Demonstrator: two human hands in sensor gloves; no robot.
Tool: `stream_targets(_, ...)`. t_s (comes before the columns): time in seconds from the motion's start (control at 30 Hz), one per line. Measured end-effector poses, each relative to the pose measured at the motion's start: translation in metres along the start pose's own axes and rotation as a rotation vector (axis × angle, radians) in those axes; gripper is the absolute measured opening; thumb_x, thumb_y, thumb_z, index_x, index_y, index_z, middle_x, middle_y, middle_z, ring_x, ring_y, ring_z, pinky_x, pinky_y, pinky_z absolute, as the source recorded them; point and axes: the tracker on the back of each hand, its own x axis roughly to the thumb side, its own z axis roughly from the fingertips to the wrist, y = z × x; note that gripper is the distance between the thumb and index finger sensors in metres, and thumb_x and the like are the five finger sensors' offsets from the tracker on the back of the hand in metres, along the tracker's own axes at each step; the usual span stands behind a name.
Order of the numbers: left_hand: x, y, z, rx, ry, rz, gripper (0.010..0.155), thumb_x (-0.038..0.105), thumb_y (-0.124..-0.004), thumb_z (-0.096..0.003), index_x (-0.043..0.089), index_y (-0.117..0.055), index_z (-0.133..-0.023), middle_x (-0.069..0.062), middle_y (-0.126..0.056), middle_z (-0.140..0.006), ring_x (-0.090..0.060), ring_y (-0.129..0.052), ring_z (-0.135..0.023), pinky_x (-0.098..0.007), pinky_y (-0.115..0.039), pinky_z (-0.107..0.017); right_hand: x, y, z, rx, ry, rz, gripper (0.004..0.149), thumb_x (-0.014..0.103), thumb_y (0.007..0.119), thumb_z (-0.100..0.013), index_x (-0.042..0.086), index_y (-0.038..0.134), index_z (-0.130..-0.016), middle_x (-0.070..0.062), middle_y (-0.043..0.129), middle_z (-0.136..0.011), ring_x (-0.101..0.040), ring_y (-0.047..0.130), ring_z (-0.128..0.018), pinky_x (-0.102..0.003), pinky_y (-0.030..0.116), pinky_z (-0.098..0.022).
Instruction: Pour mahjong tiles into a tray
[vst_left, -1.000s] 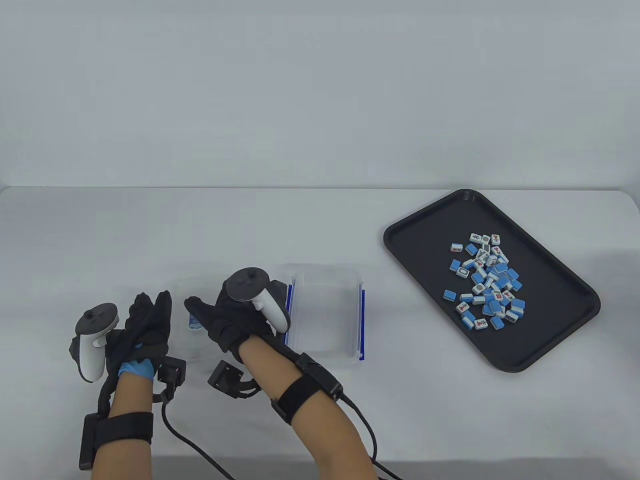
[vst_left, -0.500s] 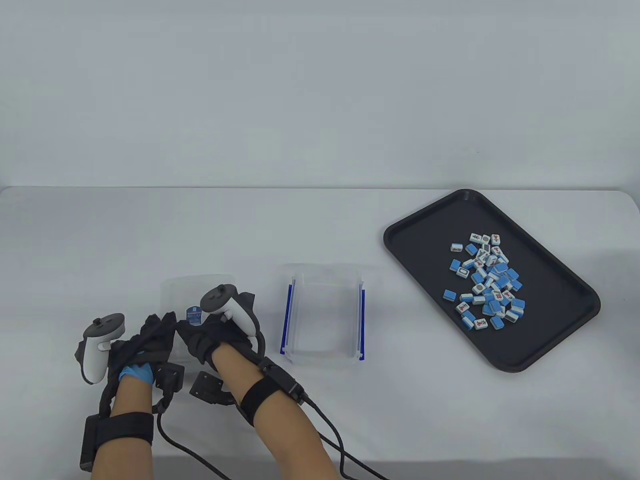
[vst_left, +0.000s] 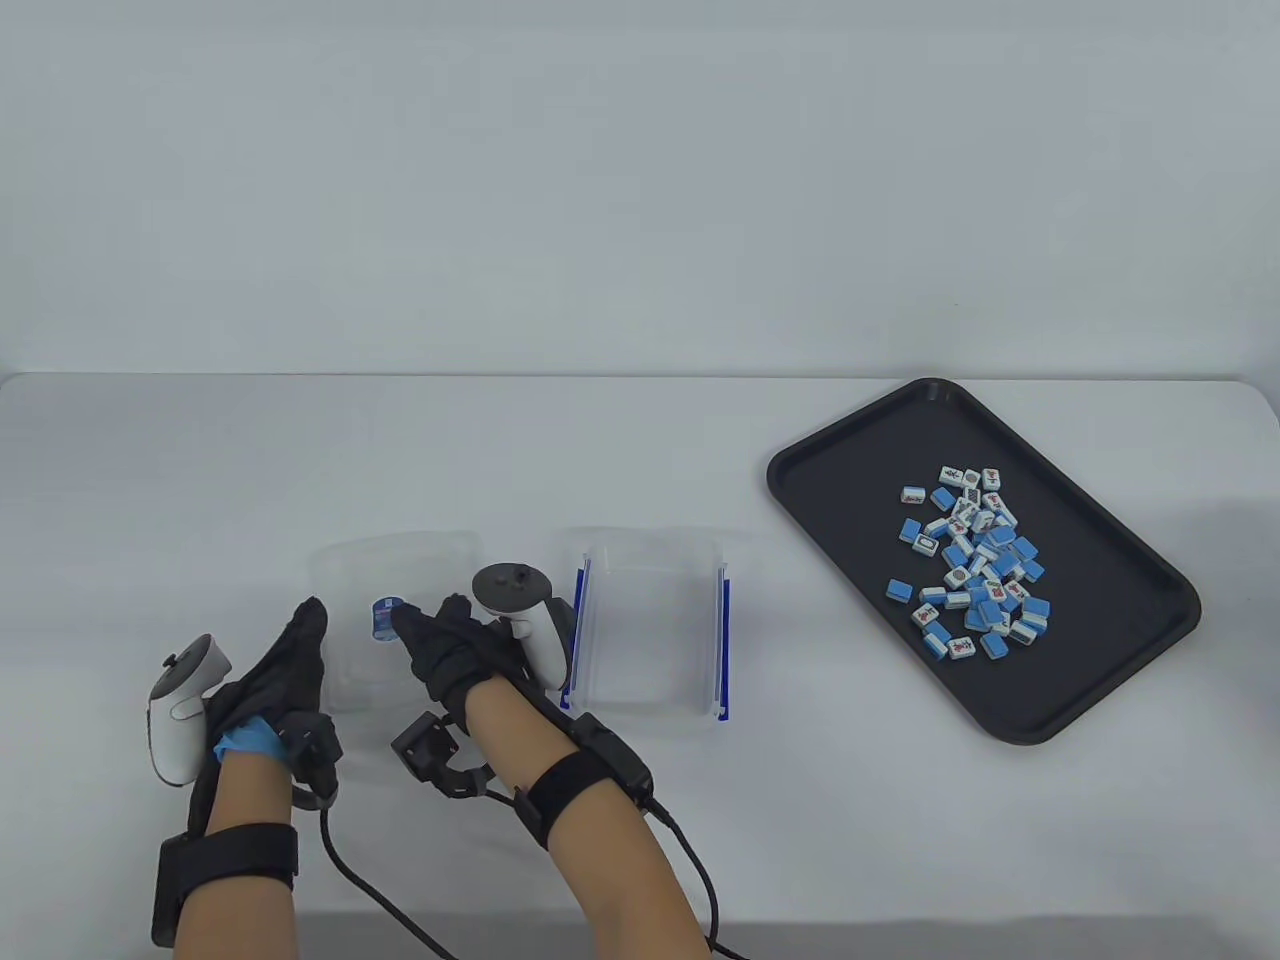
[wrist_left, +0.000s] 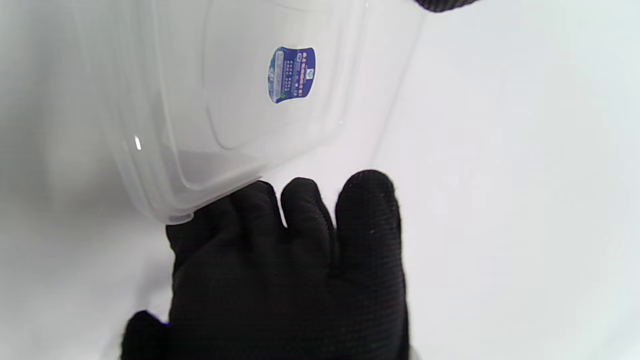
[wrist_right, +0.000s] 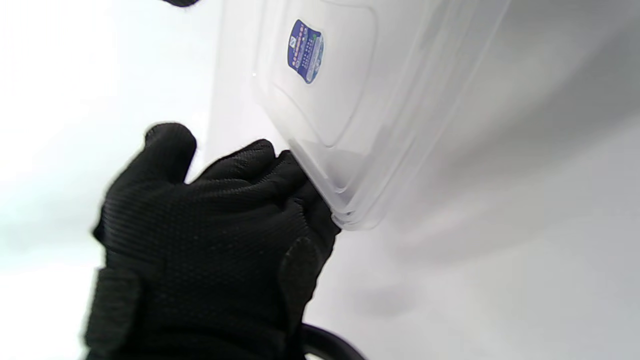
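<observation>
The black tray (vst_left: 800, 470) lies at the right with a heap of blue-and-white mahjong tiles (vst_left: 975, 560) in it. A clear box with blue side clips (vst_left: 645, 620) stands open and empty at the middle. Left of it lies a clear lid with a blue sticker (vst_left: 400, 570). My left hand (vst_left: 295, 650) lies flat, its fingertips (wrist_left: 310, 215) touching the lid's near left corner (wrist_left: 240, 100). My right hand (vst_left: 435, 645) holds the lid's near right corner (wrist_right: 360, 100) with curled fingers (wrist_right: 250, 170), the thumb apart.
The white table (vst_left: 640, 460) ends at a grey wall behind. Glove cables (vst_left: 380, 890) trail off the front edge between my forearms. The box stands close to my right hand's tracker (vst_left: 520, 600).
My right hand left the box, swung left to the lid, then slid back right along it. My left hand turned and drew nearer the lid's left edge. The lid shifted slightly.
</observation>
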Motion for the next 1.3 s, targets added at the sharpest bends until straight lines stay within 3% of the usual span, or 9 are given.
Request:
stream_targets(0.27, 0.026, -0.035, 0.005, -0.155, -0.161, 0.009, 0.076, 0.059, -0.039, -0.0673, 0.018, 0.008, -0.111, -0.014, 0.016, -0.115, -0.04, 0.019, -0.098, -0.051, 0.003, -0.071, 0.033, -0.041, 0.048, 0.004, -0.16, -0.069, 0.08, 0.046, 0.045, -0.069, -0.001, -0.008, -0.106, -0.035, -0.009, -0.105, -0.062, -0.006, -0.091, -0.067, 0.012, -0.07)
stream_targets(0.47, 0.041, -0.081, 0.01, -0.27, -0.24, -0.007, 0.077, 0.06, -0.037, -0.0676, 0.017, 0.01, -0.11, -0.014, 0.018, -0.113, -0.041, 0.02, -0.097, -0.052, 0.002, -0.07, 0.043, -0.078, 0.095, -0.032, -0.25, -0.034, 0.08, 0.046, 0.045, -0.069, -0.001, -0.007, -0.106, -0.036, -0.01, -0.104, -0.062, -0.007, -0.091, -0.067, 0.012, -0.069)
stream_targets(0.9, 0.037, -0.182, -0.004, -0.424, -0.182, -0.091, 0.077, 0.06, -0.036, -0.068, 0.016, 0.013, -0.108, -0.015, 0.022, -0.11, -0.041, 0.023, -0.094, -0.052, 0.004, -0.068, 0.0, -0.153, 0.159, -0.118, -0.275, -0.131, 0.08, 0.046, 0.045, -0.069, -0.002, -0.008, -0.106, -0.037, -0.011, -0.103, -0.063, -0.007, -0.09, -0.068, 0.011, -0.068)
stream_targets(1.1, 0.017, -0.21, -0.012, -0.465, -0.125, -0.118, 0.077, 0.06, -0.035, -0.068, 0.016, 0.015, -0.108, -0.015, 0.024, -0.109, -0.041, 0.024, -0.093, -0.052, 0.005, -0.068, -0.028, -0.171, 0.174, -0.141, -0.23, -0.155, 0.08, 0.046, 0.044, -0.07, -0.003, -0.008, -0.106, -0.037, -0.012, -0.102, -0.064, -0.009, -0.088, -0.068, 0.01, -0.067)
stream_targets(1.3, -0.003, -0.22, -0.018, -0.478, -0.055, -0.12, 0.077, 0.06, -0.035, -0.0681, 0.016, 0.017, -0.106, -0.015, 0.026, -0.107, -0.041, 0.026, -0.091, -0.052, 0.006, -0.067, -0.049, -0.176, 0.176, -0.141, -0.198, -0.179, 0.081, 0.046, 0.044, -0.07, -0.003, -0.009, -0.105, -0.038, -0.013, -0.101, -0.064, -0.01, -0.087, -0.068, 0.009, -0.066)
